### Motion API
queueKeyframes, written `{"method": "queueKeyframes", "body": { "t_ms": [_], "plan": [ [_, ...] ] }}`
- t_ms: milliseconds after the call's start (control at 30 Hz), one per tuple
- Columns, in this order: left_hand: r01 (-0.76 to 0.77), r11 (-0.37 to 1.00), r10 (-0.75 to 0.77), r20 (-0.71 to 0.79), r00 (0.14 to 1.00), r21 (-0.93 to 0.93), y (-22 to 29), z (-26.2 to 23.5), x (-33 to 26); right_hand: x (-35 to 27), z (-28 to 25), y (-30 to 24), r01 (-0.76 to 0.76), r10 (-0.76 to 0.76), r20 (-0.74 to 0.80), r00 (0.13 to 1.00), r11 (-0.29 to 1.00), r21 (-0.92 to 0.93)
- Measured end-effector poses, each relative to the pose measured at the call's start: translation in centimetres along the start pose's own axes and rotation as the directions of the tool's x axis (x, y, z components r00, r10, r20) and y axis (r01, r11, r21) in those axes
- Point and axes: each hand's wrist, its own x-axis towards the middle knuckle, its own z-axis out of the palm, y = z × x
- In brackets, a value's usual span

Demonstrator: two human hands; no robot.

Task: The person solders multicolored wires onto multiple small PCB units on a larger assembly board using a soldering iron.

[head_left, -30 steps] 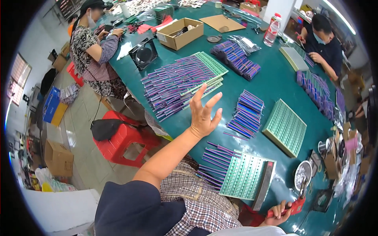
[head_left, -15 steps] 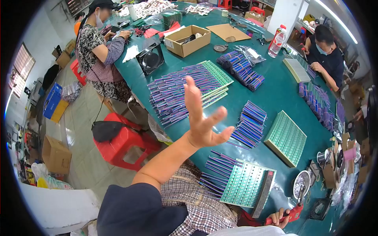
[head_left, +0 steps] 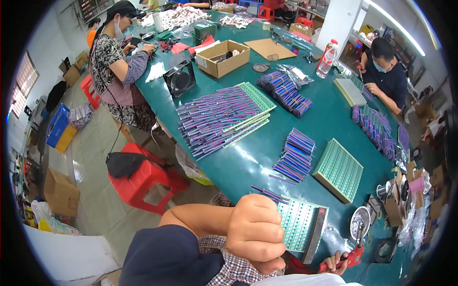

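Note:
My left hand is raised close in front of me, its fingers curled into a fist with nothing visible in it. It hides part of a green circuit board panel and most of the wires along its left side. A dark metal bar lies across the panel's right edge. At the lower right, my right hand is closed around a red soldering gun. The gun's metal nose leans at a round bowl of shiny bits. A loose pile of purple-blue wires lies beyond the panel.
A stack of bare panels sits right of the wires. Wired panels, bundled wires, an open cardboard box and a black fan are farther back. Two co-workers sit across the table. A red stool stands left.
My left hand has come down and nearer, from spread fingers to a fist, now covering part of the panel. My right hand keeps its hold on the soldering gun. The view has shifted slightly.

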Motion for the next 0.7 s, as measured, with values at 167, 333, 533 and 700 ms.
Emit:
{"method": "queueKeyframes", "body": {
  "t_ms": [167, 333, 533, 700],
  "plan": [
    [-0.02, 0.999, 0.023, -0.045, 0.999, 0.048, 0.8, 0.0, 0.5, -0.4, 0.2, 0.0, 0.025, -0.025, -0.046, 0.999, 1.0, -0.012],
    [-0.055, 0.982, 0.075, -0.105, 0.992, 0.18, 2.1, -0.7, 0.3, 0.1, 0.6, 0.1, 0.027, -0.027, -0.012, 1.0, 1.0, -0.012],
    [-0.103, 0.904, 0.312, -0.477, 0.822, 0.414, 0.6, 0.5, 1.7, 0.1, 2.4, 1.2, 0.044, -0.046, -0.056, 0.997, 0.999, -0.028],
    [0.096, 0.958, 0.077, -0.561, 0.824, 0.272, 0.8, -1.3, 0.6, -1.0, 2.7, 1.0, 0.064, -0.067, -0.054, 0.996, 0.996, -0.058]
  ]
}}
